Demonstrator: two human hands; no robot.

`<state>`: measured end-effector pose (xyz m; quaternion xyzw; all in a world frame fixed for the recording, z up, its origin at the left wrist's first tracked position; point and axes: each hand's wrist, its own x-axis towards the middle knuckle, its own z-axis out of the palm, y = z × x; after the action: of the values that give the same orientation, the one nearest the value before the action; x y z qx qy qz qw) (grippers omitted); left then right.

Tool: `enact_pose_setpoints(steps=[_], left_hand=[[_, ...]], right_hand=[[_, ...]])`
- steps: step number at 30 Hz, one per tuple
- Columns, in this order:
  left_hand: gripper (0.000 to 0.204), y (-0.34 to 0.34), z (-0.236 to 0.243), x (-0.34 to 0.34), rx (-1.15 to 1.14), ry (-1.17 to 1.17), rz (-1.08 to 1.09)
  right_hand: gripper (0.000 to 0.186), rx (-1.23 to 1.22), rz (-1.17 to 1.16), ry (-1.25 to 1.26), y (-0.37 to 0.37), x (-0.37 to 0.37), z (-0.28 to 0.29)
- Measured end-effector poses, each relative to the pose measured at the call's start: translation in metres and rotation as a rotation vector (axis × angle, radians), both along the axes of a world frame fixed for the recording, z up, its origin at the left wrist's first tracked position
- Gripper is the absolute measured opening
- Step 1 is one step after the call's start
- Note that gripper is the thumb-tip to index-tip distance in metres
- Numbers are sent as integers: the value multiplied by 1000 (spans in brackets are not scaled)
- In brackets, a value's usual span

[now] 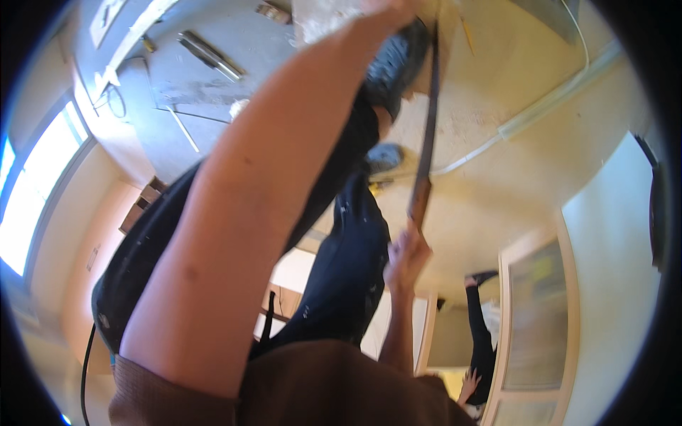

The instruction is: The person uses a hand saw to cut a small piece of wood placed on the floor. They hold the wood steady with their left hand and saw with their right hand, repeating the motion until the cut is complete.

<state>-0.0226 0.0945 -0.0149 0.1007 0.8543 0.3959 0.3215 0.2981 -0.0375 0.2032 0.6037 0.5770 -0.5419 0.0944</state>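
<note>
My right hand (408, 255) is closed round the wooden handle of a long, dark-bladed tool (429, 121), seen nearly edge-on. The blade points away from me and passes just right of my grey-blue shoe (396, 64). Under that shoe lies a tan board-like piece (420, 82). My left forearm reaches across my bent, dark-trousered leg to the top of the view. There my left hand (395, 6) is close to the blade's far end. It is blurred and cut off by the picture's edge, so its fingers cannot be made out.
A metal cylindrical tool (209, 55) and a small block (273, 12) lie on the grey floor at the far left. A yellow pencil-like stick (467, 35) and a pale conduit (547, 99) are to the right. Another person (482, 348) is near a glazed door (536, 312).
</note>
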Motion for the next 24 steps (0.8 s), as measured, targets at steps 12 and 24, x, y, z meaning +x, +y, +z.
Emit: enact_pose_setpoints(steps=[12, 24], left_hand=[[19, 7, 9, 2, -139, 59, 26], [23, 3, -6, -10, -49, 15, -12]], right_hand=[[68, -109, -108, 54, 9, 21, 18], [71, -173, -133, 18, 3, 10, 35]])
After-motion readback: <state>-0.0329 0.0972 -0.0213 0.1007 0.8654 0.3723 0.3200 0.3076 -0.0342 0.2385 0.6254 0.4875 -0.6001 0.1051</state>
